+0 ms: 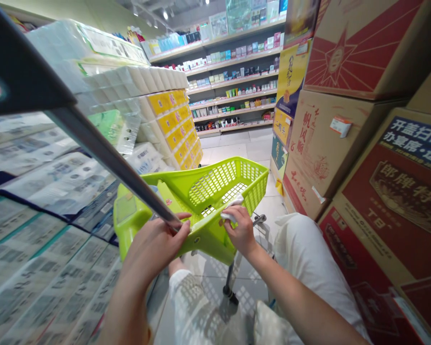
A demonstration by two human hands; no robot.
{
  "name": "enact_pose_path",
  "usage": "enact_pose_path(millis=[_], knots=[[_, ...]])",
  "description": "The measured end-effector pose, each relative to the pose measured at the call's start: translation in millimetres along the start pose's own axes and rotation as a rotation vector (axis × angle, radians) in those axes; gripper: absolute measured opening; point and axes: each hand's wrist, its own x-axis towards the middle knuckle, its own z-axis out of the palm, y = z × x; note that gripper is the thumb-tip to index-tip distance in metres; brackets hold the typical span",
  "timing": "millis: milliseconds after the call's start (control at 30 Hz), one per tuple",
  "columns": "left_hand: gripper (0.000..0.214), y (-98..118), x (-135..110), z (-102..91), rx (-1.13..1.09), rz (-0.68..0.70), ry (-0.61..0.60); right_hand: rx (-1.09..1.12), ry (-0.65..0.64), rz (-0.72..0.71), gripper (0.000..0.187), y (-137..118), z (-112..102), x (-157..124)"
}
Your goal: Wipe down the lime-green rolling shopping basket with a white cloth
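A bright green plastic shopping cart (215,177) with a latticed basket stands in front of me. My left hand (161,239) grips its near side, where the grey metal handle bar (122,172) meets the green rim; the thumb lies along the rim and some fingers are hidden. Farther along that same rim, my right hand (240,230) pinches a folded white cloth (233,203) and presses it against the plastic. Part of the cloth hangs over the edge, and another bit shows beneath the fingers.
Cardboard cartons (319,139) are stacked close on the right. Packs of tissue paper (165,129) rise on the left. Shelves (233,57) of small products line the back. A caster wheel (230,294) stands on the tiled floor by my legs in white trousers (305,268).
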Motion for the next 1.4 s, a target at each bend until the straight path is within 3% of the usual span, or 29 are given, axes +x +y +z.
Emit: enact_pose_path(millis=[167,300,433,533,700,800,867,967,1067,1233,1400], knots=[[0.045,-2,0,1.0,0.047,0.006,0.038,0.075,-0.071,-0.086,0.030,-28,8,-9],[0.045,-2,0,0.3,0.052,0.006,0.019,0.073,-0.113,-0.170,0.030,-14,5,-6],[0.044,0,-1,-0.5,0.035,-0.005,0.016,0.028,0.004,-0.004,0.025,17,-3,2],[0.043,1,0,0.0,0.043,-0.014,0.026,0.020,0.047,0.083,0.025,11,-2,0],[0.044,1,0,0.7,0.067,0.013,0.044,0.100,-0.064,-0.054,0.031,-19,7,-10],[0.045,2,-1,-0.7,0.072,-0.006,0.031,0.089,-0.101,-0.137,0.029,-7,4,-7],[0.045,3,-1,-1.8,0.063,-0.016,0.020,0.066,-0.083,-0.102,0.027,11,0,-1],[0.043,4,-1,-2.3,0.051,-0.003,0.033,0.026,0.051,0.068,0.024,29,-5,6],[0.042,3,0,-1.3,0.051,0.014,0.054,0.018,0.086,0.137,0.024,20,-2,2],[0.042,1,0,0.1,0.062,0.011,0.061,0.122,-0.089,-0.037,0.032,-18,6,-10],[0.042,2,-1,-0.9,0.057,-0.001,0.052,0.104,-0.152,-0.155,0.031,-1,1,-1]])
